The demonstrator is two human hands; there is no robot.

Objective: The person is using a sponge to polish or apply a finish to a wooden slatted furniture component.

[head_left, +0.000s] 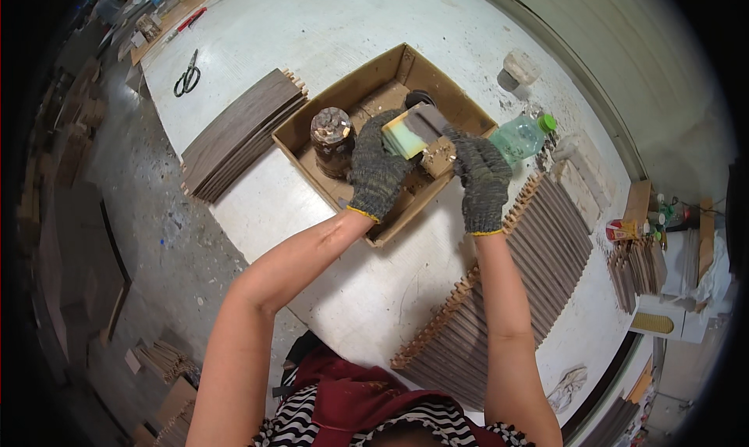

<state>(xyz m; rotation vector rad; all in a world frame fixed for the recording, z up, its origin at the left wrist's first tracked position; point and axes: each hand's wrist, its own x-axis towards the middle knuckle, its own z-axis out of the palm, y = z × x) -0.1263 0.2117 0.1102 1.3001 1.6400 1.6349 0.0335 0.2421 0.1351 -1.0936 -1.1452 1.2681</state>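
Note:
Both my hands wear dark grey knitted gloves with yellow cuffs and are over an open cardboard box. My left hand is closed around a yellow-green foam block with a dark grey-brown upper face. At the block's right end, the fingers of my right hand are curled in. A small brown flat piece shows beside those fingertips; whether they grip it or the block's edge is hard to see. Inside the box, left of my left hand, stands a jar with brown, crusted contents.
Dark wooden slats with pegged ends form a stack left of the box and a long row under my right forearm. A green-capped bottle lies right of the box. Scissors rest at the white table's far left.

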